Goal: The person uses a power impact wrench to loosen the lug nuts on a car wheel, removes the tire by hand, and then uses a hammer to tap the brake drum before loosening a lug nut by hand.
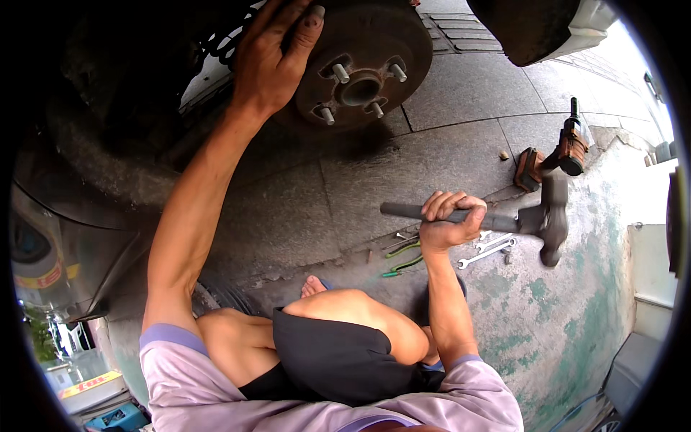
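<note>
My left hand [272, 65] rests against the left edge of a rusty brake drum or disc [399, 43], its fingers apart and partly cut off by the frame's top. Several wheel studs [341, 73] stick out around the round hub bore [358, 90]. To the lower right, my right hand [453, 218] is closed around the dark handle of a ball-peen hammer [544, 220]. The hammer head is slightly blurred and lies right of the hand, away from the drum. A coil spring [221, 46] shows partly behind my left hand.
A cordless impact wrench [572, 146] stands on the paving at right. Open-end wrenches [487, 252] and green-handled pliers [405, 256] lie near my right forearm. The car's body panel [70, 237] is at left; a fender edge [580, 35] overhangs at top right. Dark rubber, perhaps a tyre [229, 297], lies by my knee.
</note>
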The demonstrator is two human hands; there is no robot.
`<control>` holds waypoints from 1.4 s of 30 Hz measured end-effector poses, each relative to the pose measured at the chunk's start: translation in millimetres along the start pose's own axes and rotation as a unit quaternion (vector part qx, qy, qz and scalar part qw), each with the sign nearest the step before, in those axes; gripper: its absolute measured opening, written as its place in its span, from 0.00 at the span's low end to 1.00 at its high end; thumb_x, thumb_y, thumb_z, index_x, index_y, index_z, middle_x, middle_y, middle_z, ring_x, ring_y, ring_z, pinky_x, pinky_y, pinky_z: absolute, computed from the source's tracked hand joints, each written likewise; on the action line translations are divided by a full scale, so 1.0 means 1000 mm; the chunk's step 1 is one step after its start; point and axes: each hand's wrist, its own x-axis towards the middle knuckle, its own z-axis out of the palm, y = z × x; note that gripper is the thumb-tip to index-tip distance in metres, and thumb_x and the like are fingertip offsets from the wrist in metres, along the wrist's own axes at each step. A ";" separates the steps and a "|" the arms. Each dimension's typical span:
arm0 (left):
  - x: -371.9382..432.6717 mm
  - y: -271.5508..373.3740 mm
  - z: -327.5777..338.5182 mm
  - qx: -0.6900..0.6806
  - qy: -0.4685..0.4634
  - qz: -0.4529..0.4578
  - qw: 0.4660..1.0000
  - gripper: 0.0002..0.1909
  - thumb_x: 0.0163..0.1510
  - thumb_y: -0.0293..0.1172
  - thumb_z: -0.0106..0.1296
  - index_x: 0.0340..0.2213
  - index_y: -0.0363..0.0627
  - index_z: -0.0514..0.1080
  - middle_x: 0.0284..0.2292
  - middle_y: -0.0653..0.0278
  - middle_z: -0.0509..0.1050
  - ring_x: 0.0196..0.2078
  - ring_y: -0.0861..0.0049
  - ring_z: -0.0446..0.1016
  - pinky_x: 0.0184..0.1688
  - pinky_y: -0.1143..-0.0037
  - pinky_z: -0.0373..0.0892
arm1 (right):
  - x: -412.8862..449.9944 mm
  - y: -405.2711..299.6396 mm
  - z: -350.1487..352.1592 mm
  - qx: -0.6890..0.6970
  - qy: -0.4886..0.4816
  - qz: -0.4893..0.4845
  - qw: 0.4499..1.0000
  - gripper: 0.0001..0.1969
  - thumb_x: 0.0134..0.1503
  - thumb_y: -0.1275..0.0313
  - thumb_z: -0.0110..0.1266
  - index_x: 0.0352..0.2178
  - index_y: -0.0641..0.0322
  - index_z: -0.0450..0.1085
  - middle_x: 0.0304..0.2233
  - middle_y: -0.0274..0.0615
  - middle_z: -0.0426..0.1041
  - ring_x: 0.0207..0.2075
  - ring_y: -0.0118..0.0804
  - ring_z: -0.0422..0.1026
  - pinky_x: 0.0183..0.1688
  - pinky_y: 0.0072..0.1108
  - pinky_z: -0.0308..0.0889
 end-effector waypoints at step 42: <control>-0.017 -0.028 0.012 -0.086 0.167 -0.130 0.974 0.24 0.66 0.36 0.36 0.57 0.33 0.62 0.56 0.44 0.67 0.59 0.52 0.64 0.60 0.67 0.59 | 0.114 -0.015 0.148 -0.577 -0.255 -0.011 0.776 0.28 0.65 0.50 0.44 0.23 0.68 0.66 0.13 0.40 0.63 0.15 0.32 0.65 0.19 0.26 0.59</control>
